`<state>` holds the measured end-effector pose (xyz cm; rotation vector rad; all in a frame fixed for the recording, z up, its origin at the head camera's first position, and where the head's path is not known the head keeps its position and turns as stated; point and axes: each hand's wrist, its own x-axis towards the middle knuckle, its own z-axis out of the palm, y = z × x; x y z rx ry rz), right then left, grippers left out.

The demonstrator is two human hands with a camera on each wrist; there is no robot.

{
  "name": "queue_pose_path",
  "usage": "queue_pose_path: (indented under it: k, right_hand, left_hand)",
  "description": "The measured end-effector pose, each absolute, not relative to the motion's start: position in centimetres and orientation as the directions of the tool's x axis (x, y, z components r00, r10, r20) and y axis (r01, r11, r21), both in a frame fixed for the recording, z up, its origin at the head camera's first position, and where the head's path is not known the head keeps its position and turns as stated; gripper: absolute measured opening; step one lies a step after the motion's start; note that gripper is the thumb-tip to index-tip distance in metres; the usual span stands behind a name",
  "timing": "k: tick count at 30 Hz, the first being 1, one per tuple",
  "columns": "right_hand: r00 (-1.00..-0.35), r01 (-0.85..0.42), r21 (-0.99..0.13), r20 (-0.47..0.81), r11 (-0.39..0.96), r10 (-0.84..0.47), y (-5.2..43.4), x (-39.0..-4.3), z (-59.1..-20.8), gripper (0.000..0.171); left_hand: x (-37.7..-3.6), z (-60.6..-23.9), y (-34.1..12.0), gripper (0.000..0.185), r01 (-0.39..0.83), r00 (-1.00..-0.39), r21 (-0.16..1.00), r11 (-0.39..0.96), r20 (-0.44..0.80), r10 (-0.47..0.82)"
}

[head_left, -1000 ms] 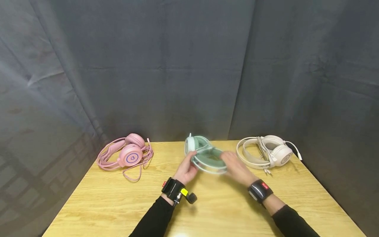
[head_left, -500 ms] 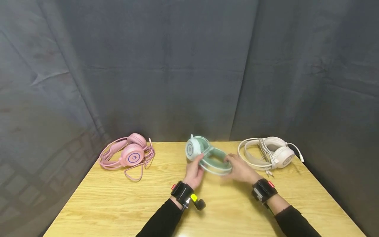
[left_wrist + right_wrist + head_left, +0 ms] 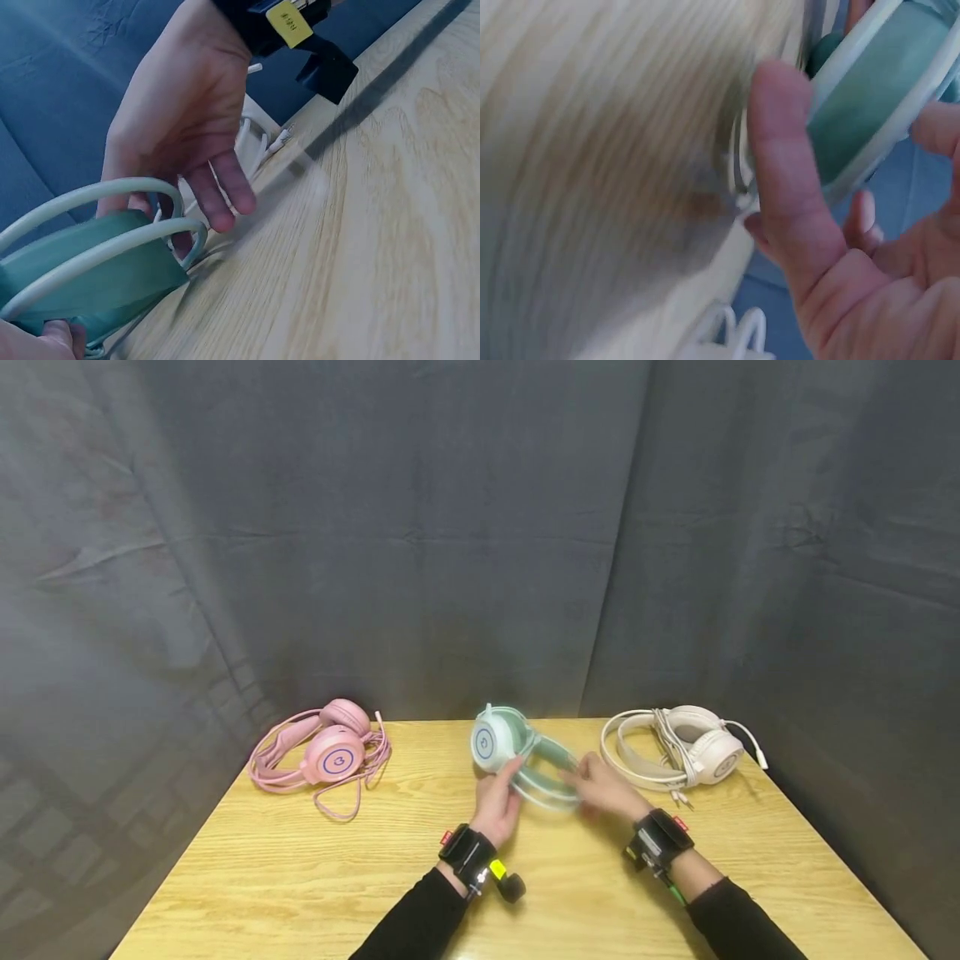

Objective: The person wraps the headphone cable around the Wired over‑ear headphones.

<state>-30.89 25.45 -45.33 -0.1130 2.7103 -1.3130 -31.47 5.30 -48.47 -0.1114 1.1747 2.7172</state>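
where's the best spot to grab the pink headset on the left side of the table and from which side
Probably the pink headset is best taken by its headband arc, coming from above on its left side. The band curves out in an open loop toward the table's left edge, clear of the ear cups. Its cable lies looped loosely on the right and front, so a grip there would likely catch the cord.

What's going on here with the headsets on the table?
A person in black sleeves is handling the mint-green headset at the middle of the light wooden table. The left hand holds its headband near the round earcup, and the right hand touches the headband's other side, its fingers reaching round the band. A pink headset with a loose cable lies to the left, and a cream-white headset with a bundled cable lies to the right; nobody is touching either.
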Motion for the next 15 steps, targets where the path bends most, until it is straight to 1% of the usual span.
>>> queue_pose_path:
  k: [2, 6, 7, 8, 9, 12, 13, 15]
  right_hand:
    - [-0.988, 0.020, -0.793, -0.109, 0.609, -0.109, 25.4, -30.9, -45.4, 0.047]
    - [-0.985, 0.054, -0.818, -0.139, 0.573, -0.105, 25.3, -31.1, -45.2, 0.070]
    - [-0.984, 0.050, -0.816, -0.139, 0.576, -0.111, 25.3, -31.2, -45.0, 0.072]
    - [-0.983, 0.047, -0.806, -0.142, 0.590, -0.116, 25.4, -31.3, -44.9, 0.070]
    - [-0.983, 0.038, -0.795, -0.140, 0.606, -0.121, 25.5, -31.5, -44.7, 0.065]
    - [-0.986, 0.004, -0.739, -0.115, 0.673, -0.120, 25.8, -32.2, -44.5, 0.041]
    - [-0.988, -0.009, -0.725, -0.102, 0.689, -0.120, 25.9, -32.5, -44.3, 0.036]
    - [-0.991, -0.042, -0.686, -0.064, 0.727, -0.118, 26.1, -33.2, -44.3, 0.031]
  left_hand:
    - [-31.5, -48.6, 5.4, 0.059, -0.194, -0.981, 0.721, -0.666, -0.136, 0.138]
    - [-31.3, -48.7, 5.5, 0.057, -0.196, -0.980, 0.731, -0.653, -0.132, 0.147]
    - [-31.3, -48.7, 5.5, 0.056, -0.201, -0.979, 0.732, -0.651, -0.134, 0.151]
    - [-31.2, -48.7, 5.6, 0.055, -0.203, -0.979, 0.734, -0.648, -0.135, 0.154]
    - [-31.1, -48.7, 5.6, 0.053, -0.211, -0.977, 0.732, -0.647, -0.142, 0.157]
    - [-30.7, -48.6, 5.8, 0.044, -0.246, -0.969, 0.734, -0.633, -0.170, 0.179]
    - [-30.6, -48.6, 5.8, 0.040, -0.264, -0.964, 0.731, -0.630, -0.184, 0.191]
    - [-30.3, -48.6, 5.7, 0.031, -0.304, -0.952, 0.731, -0.611, -0.207, 0.226]
